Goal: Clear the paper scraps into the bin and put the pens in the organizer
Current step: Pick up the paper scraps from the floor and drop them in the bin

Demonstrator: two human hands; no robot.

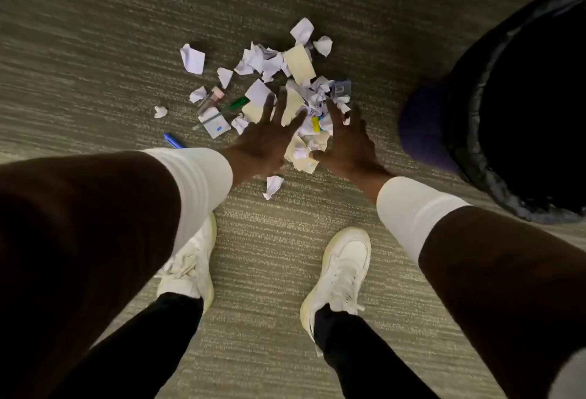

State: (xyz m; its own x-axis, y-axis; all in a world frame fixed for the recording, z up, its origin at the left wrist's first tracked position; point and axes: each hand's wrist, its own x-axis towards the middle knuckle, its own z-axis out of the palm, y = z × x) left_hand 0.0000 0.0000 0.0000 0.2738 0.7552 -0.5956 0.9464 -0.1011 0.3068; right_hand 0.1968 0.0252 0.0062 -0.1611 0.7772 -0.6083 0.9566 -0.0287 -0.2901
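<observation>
Paper scraps (304,103) under spread fingers (269,103)

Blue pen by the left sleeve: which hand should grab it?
Left. The blue pen lies just beyond the left sleeve, nearer the left hand; the right hand is across the paper scraps, beside the bin.

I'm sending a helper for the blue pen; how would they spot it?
Start at the paper pile on the carpet. Look to its lower left, beside the left sleeve's white cuff. The blue pen lies alone on bare carpet, half hidden by the cuff.
</observation>
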